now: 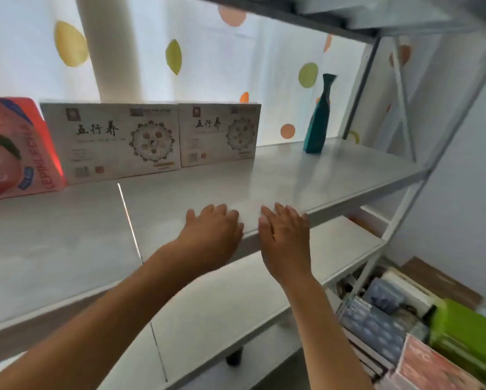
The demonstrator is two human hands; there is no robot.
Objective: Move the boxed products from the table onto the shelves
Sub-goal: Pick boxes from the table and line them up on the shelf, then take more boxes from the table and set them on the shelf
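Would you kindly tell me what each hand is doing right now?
Left hand: open, empty, fingers over the shelf front edge.
Right hand: open, empty, beside it.

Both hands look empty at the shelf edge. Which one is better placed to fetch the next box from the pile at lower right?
The right hand. It is open and nearer the boxes at lower right. The left hand, also open, would have to cross over it.

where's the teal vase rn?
In the head view, the teal vase stands upright at the right rear of the shelf, apart from the two white boxes on its left.
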